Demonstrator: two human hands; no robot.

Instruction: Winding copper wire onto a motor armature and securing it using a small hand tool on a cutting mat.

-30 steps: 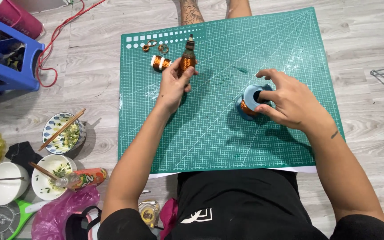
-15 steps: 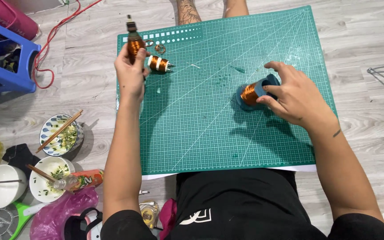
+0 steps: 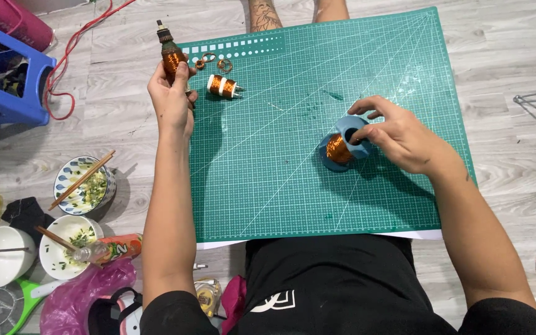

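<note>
- Green cutting mat [image 3: 293,186] covers the floor.
- Right hand [image 3: 398,136] pinches a blue spool [image 3: 342,146] of copper wire, standing on the mat.
- Left hand [image 3: 172,99] clasps a copper-wound rotor [image 3: 170,53] at the mat's far-left corner.
- A small coil [image 3: 223,85] lies just beside it.

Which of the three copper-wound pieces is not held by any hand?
The small white-ended coil lying alone on the green mat. The left hand holds the motor rotor; the right hand holds the blue spool.
</note>
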